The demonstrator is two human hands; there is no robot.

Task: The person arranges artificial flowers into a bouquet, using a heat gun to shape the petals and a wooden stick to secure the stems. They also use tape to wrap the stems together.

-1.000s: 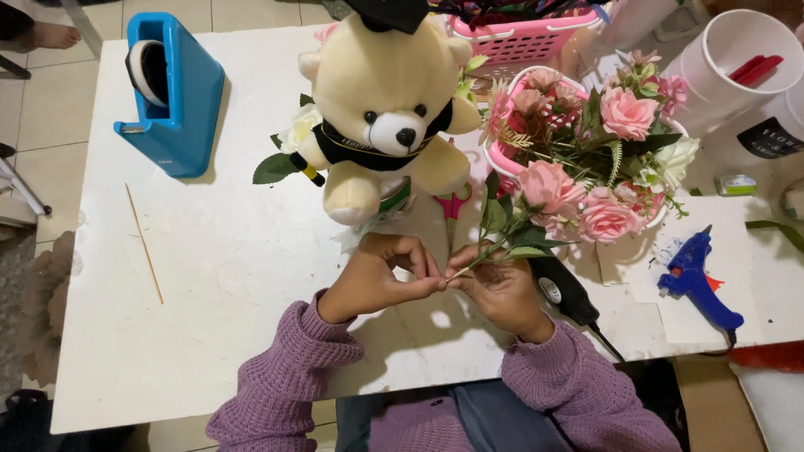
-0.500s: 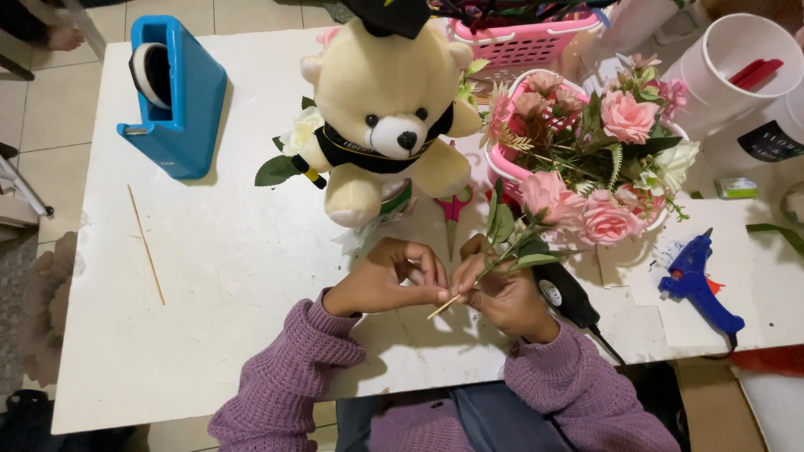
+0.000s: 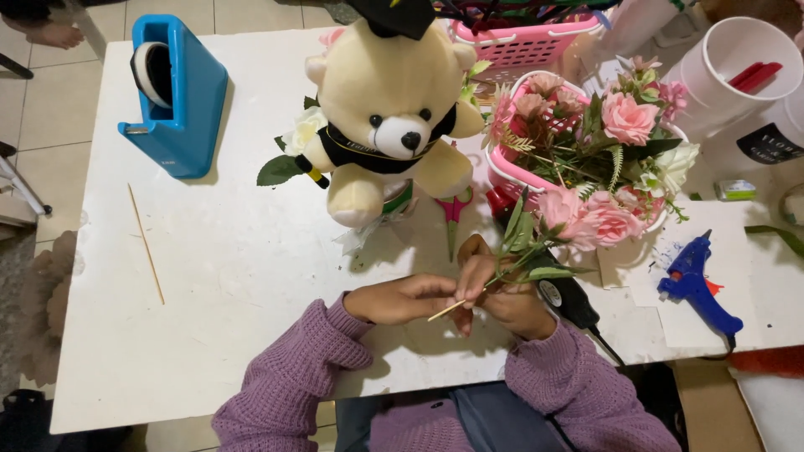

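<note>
1. Both our hands pinch one thin wooden stick (image 3: 446, 310): the left hand (image 3: 402, 299) grasps its lower end, and the right hand (image 3: 494, 293) closes on the leafy stem (image 3: 521, 251) together with the stick.
2. At 12 o'clock from the hands sits the teddy bear (image 3: 387, 117).
3. At 3 o'clock lies the blue glue gun (image 3: 697, 280).
4. At 9 o'clock a second stick (image 3: 146, 243) lies on the white table (image 3: 234, 276).

Both arms come in wearing a chunky purple knit sweater, ribbed cuffs bunched at the wrists, the left hand (image 3: 402, 299) and right hand (image 3: 502, 297) bare, with dark grey-blue fabric across the lap below.
</note>
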